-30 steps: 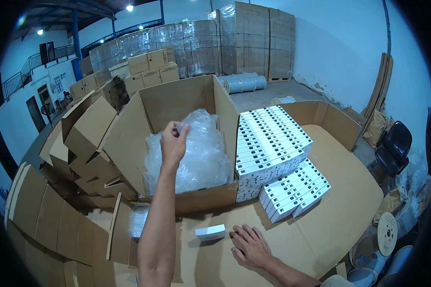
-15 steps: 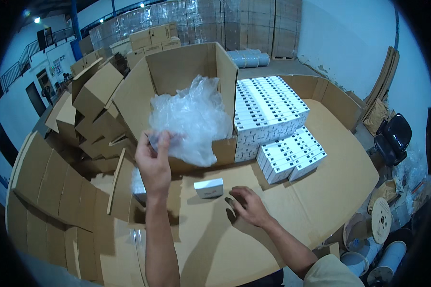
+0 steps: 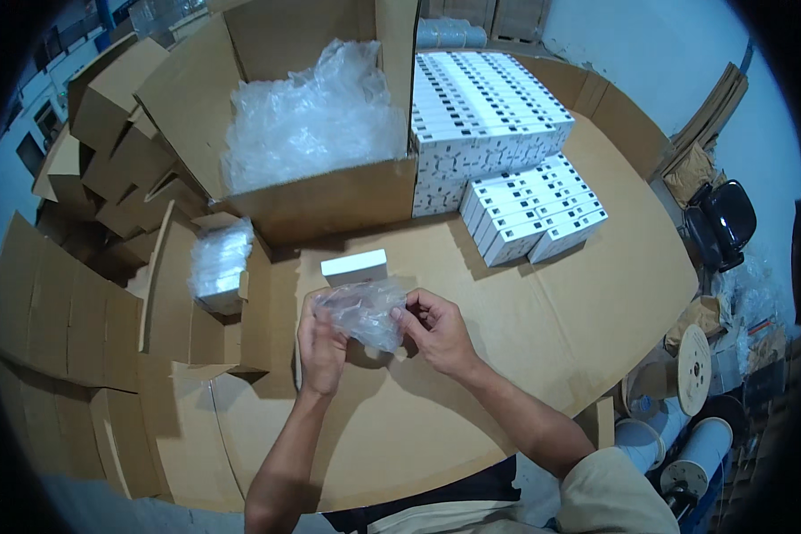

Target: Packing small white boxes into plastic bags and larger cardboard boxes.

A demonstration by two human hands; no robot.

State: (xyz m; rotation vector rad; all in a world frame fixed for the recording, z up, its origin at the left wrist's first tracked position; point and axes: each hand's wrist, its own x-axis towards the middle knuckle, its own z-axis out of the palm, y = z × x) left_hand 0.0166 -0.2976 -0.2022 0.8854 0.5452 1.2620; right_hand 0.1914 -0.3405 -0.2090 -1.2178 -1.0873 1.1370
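Between my two hands, above the cardboard-covered table (image 3: 418,409), is a clear plastic bag (image 3: 365,313). My right hand (image 3: 440,333) pinches the bag's right side between thumb and fingers. On the bag's left side, my left hand (image 3: 322,352) has its fingers closed around the film, partly hidden by it. Just beyond the bag lies a small white box (image 3: 354,266), its lower front covered by the plastic. A large open carton (image 3: 338,206) behind it holds a heap of clear plastic bags (image 3: 307,125).
To the left, a smaller open carton (image 3: 256,307) contains plastic-wrapped white boxes (image 3: 222,258). Stacked white boxes (image 3: 494,133) stand right of the large carton, with a lower stack (image 3: 534,209) in front. Empty cartons (image 3: 120,169) pile up at far left. A black chair (image 3: 725,222) and spools (image 3: 692,369) are at right.
My left hand has drawn a plastic bag out of the large carton and toward me. My right hand has come up and taken hold of it. The view has tilted downward.
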